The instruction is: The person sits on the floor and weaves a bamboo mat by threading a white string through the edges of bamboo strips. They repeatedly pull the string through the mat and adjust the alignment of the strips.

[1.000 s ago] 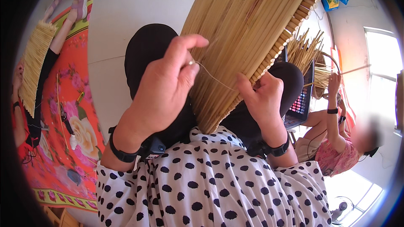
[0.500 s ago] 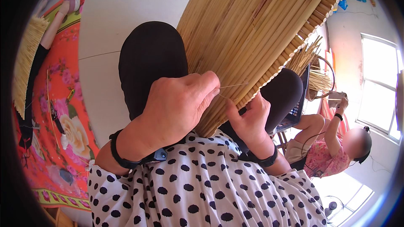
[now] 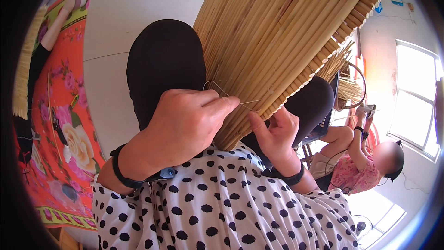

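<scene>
A large panel of straw-coloured reed stalks [image 3: 273,32], laid side by side, slants across my lap with its cut ends along the right edge. My left hand [image 3: 189,122] is closed in a pinch on a fine pale thread [image 3: 212,82], which loops up behind the fingers. Thin straight strands run from those fingertips to the panel's lower right edge; whether one is a needle I cannot tell. My right hand [image 3: 276,132] grips that edge, thumb near the strands and the other fingers partly hidden beneath it. Both hands are close together, near the panel's lower tip.
My black-clad knees [image 3: 166,65] flank the panel's lower part. On the right, a co-worker [image 3: 354,166] sits by a dark crate [image 3: 323,127] and a basket of stalks [image 3: 349,88]. A red floral mat [image 3: 69,125] lies left, with another person's leg [image 3: 55,25] over it.
My left hand has shifted slightly down and left, and a thread loop now shows above it. The right hand keeps its grip on the edge. The co-worker's hands have moved slightly.
</scene>
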`<state>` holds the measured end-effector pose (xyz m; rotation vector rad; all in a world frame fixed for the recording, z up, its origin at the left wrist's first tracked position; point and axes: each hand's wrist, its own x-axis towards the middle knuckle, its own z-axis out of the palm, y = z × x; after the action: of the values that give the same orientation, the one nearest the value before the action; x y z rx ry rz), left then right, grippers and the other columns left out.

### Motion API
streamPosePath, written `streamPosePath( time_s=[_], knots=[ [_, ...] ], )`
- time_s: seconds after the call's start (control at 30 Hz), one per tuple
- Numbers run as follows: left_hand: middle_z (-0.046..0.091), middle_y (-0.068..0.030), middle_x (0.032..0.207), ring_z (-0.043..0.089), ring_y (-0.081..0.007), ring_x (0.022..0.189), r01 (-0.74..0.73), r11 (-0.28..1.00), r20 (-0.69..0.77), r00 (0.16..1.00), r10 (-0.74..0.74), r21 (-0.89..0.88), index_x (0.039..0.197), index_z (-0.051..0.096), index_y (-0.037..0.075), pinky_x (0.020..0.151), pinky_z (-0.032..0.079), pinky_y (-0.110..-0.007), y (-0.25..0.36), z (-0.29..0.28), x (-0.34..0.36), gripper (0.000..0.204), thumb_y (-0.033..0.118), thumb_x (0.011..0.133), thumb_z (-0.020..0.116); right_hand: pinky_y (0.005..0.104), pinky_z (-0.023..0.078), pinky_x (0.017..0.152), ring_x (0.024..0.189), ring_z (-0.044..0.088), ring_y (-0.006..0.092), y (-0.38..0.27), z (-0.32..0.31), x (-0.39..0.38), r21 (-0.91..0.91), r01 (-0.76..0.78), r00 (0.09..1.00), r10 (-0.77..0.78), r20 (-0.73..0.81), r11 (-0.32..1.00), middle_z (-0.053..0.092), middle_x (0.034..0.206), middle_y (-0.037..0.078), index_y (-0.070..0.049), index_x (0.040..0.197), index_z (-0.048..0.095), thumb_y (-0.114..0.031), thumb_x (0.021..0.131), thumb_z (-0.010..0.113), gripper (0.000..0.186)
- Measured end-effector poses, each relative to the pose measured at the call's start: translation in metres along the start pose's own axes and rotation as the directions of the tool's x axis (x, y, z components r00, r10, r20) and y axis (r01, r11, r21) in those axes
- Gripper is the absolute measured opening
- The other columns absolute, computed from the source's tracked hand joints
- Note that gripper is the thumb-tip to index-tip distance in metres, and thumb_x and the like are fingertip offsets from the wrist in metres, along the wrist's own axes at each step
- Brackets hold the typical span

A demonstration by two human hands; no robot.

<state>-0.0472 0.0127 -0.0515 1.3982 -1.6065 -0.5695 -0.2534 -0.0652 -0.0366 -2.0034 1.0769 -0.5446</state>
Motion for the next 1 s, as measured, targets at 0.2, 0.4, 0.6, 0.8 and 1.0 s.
streamPosePath(
  time_s=[0.2, 0.4, 0.6, 0.8, 1.0],
  knots=[
    [0.06, -0.0083, 0.068, 0.062, -0.0248, 0.057, -0.026, 1.0, -0.011, 1.0, 0.026, 0.007, 0.099, 0.07, 0.001, 0.051, 0.05, -0.034, -0.001, -0.0005, -0.002, 0.023, -0.003, 0.077, 0.073, 0.0265, 0.053, 0.061, 0.066, 0.069, 0.0162, -0.0007, 0.0001, -0.003, -0.024, -0.015, 1.0, 0.016, 0.005, 1.0, 0.071, 0.082, 0.011, 0.0, 0.101, 0.07, -0.004, 0.082, 0.076, 0.02],
    [0.06, -0.0081, 0.068, 0.061, -0.0248, 0.056, -0.04, 0.999, -0.026, 0.999, 0.039, -0.01, 0.099, 0.07, 0.001, 0.05, 0.049, -0.034, -0.0016, -0.0002, -0.0023, 0.022, -0.002, 0.077, 0.073, 0.0257, 0.054, 0.061, 0.068, 0.07, 0.0146, -0.0042, 0.0021, -0.0036, -0.003, -0.005, 1.0, 0.005, 0.008, 1.0, 0.072, 0.084, 0.011, 0.001, 0.103, 0.069, -0.004, 0.084, 0.075, 0.021],
    [0.059, -0.0079, 0.067, 0.061, -0.0247, 0.056, -0.055, 0.998, -0.02, 0.998, 0.055, 0.009, 0.098, 0.07, 0.001, 0.05, 0.049, -0.034, -0.0031, 0.0005, -0.0028, 0.021, -0.002, 0.078, 0.073, 0.0253, 0.053, 0.059, 0.065, 0.068, 0.0136, -0.0013, 0.0041, -0.005, -0.012, 0.018, 1.0, -0.018, 0.003, 1.0, 0.071, 0.083, 0.011, 0.001, 0.103, 0.069, -0.003, 0.084, 0.075, 0.021],
    [0.059, -0.0077, 0.067, 0.06, -0.0245, 0.055, -0.046, 0.999, -0.038, 0.998, 0.046, 0.002, 0.098, 0.07, 0.001, 0.049, 0.049, -0.034, -0.0016, -0.0013, -0.0043, 0.02, -0.001, 0.078, 0.073, 0.0247, 0.05, 0.054, 0.059, 0.065, 0.0122, -0.0019, 0.005, -0.0055, -0.035, 0.034, 0.999, -0.034, -0.007, 0.999, 0.069, 0.079, 0.009, 0.001, 0.103, 0.069, -0.003, 0.083, 0.076, 0.022],
    [0.058, -0.0075, 0.067, 0.06, -0.0245, 0.055, -0.06, 0.998, -0.039, 0.997, 0.06, 0.018, 0.098, 0.07, 0.001, 0.049, 0.049, -0.034, -0.0028, -0.0007, -0.0039, 0.02, -0.001, 0.078, 0.073, 0.0249, 0.051, 0.054, 0.059, 0.066, 0.0122, -0.0024, 0.0045, -0.0041, -0.043, 0.041, 0.999, -0.041, -0.003, 0.998, 0.07, 0.078, 0.01, 0.002, 0.103, 0.069, -0.003, 0.083, 0.076, 0.021]
  ],
)
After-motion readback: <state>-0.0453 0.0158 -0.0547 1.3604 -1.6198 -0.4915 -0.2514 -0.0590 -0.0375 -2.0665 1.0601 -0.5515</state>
